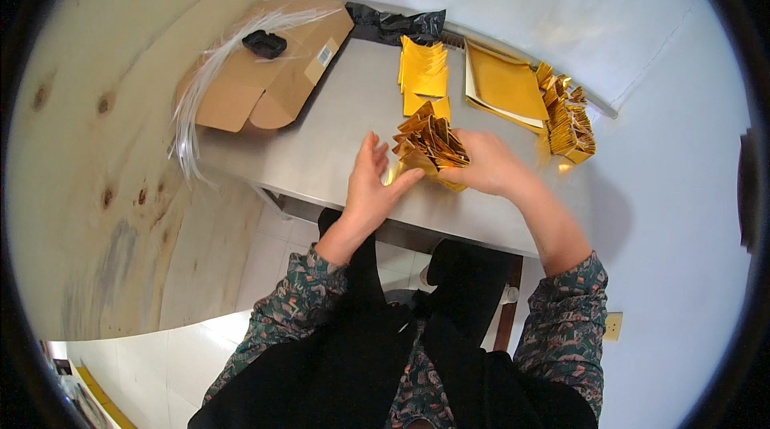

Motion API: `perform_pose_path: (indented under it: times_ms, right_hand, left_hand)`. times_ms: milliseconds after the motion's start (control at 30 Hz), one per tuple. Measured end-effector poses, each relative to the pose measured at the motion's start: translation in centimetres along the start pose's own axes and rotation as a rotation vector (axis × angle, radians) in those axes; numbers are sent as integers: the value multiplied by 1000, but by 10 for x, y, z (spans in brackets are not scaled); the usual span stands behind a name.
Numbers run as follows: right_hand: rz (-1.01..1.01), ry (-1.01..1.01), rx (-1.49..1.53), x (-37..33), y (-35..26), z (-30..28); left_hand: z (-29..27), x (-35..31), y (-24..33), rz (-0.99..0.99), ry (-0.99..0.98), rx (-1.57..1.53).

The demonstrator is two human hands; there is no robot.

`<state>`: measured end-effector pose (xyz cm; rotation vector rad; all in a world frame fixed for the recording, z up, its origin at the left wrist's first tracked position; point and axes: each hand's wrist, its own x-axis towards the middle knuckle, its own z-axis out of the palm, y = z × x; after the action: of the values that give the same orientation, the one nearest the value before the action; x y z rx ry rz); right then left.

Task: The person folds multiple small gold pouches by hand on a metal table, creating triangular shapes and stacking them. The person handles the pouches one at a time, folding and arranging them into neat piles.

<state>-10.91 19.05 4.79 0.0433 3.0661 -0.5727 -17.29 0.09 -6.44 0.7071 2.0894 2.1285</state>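
My right hand (491, 163) is closed round a bundle of folded gold paper pieces (433, 140), held near the front edge of the metal table. The pieces stand close together, their pointed edges facing up. My left hand (374, 185) is at the bundle's left side, fingers apart and curved, its thumb against or very close to the lower edge. A shiny gold strip shows between that thumb and the fingers; whether they pinch it is hard to tell. Just beyond the bundle lies an overlapping row of flat yellow-gold paper pieces (423, 68).
A larger gold sheet stack (505, 84) lies at the back right, beside a row of folded gold pieces (571, 124). On the left, a cardboard box (277, 68) carries clear plastic strands (210, 76) and a black crumpled item (265, 44). Black plastic (393, 24) sits behind.
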Motion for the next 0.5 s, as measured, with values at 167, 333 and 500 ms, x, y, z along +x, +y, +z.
perform_pose_path:
  times_ms: [167, 333, 500]
  right_hand:
    - [38, 145, 72, -25, -14, 10]
    - [25, 330, 103, -61, -36, 32]
    - [-74, 365, 161, -95, -39, 45]
  left_hand:
    - [38, -3, 18, -101, -237, -626]
    - [50, -9, 26, 21, -288, -574]
    - [49, -35, 32, -173, -378, -709]
